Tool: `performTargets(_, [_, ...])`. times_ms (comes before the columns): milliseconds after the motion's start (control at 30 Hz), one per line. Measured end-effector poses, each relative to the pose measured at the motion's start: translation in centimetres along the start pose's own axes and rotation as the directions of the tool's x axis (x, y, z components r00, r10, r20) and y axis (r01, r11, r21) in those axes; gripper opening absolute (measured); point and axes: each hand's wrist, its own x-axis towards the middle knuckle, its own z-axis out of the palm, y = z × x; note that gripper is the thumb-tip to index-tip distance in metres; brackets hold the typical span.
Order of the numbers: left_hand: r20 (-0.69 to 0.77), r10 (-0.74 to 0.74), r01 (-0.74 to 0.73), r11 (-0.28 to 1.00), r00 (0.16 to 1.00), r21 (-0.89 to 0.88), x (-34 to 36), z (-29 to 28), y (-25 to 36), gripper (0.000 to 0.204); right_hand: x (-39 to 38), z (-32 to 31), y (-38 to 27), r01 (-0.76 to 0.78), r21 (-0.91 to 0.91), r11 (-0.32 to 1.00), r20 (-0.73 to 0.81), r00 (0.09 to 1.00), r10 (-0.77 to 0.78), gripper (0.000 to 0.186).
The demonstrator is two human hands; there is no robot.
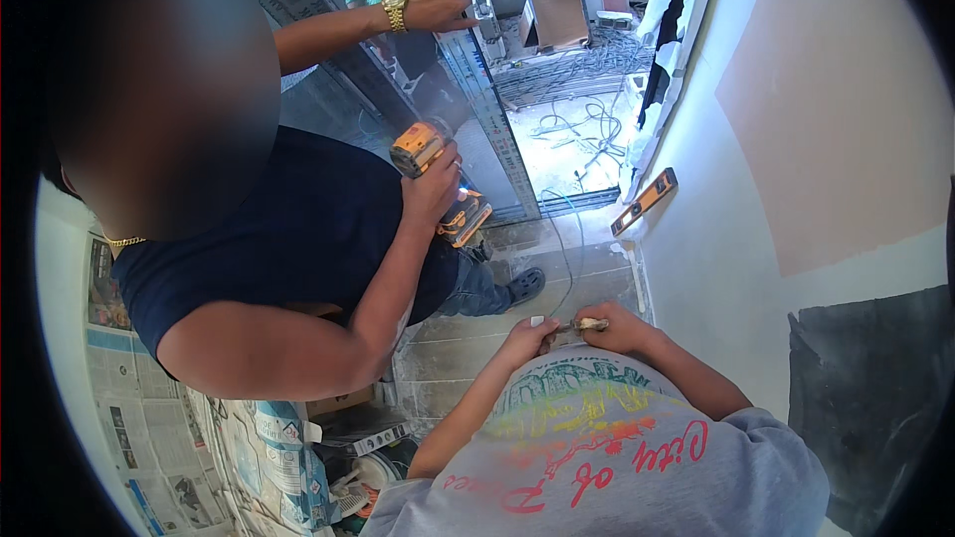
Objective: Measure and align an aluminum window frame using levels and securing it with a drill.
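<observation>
In front of my shirt, both hands meet around a small tool with a stubby pale handle and a thin dark part. My right hand is closed at the handle. The fingers of my left hand are pinched at the thin end; what exactly they grip is too small to make out. To my left, a co-worker in a dark sleeveless top holds an orange and black cordless drill in one hand. The co-worker's other hand, with a gold watch, rests on the door frame.
A spirit level leans by the right wall. Cables and a cardboard box lie beyond the doorway. A dark panel is at right. Bags and tools crowd the lower left. Another person in green is behind the frame.
</observation>
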Motion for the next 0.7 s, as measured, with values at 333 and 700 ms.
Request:
performTargets(333, [0.008, -0.023, 0.023, 0.999, 1.0, 0.029, 0.07, -0.71, 0.04, 0.025, 0.42, 0.06, -0.49, -0.021, -0.014, 1.0, 0.029, 0.999, 0.022, 0.018])
performTargets(700, [0.018, -0.015, 0.015, 1.0, 1.0, 0.023, -0.13, -0.49, 0.09, 0.023, 0.11, -0.05, -0.56, 0.03, -0.057, 0.998, 0.009, 1.0, -0.029, 0.018])
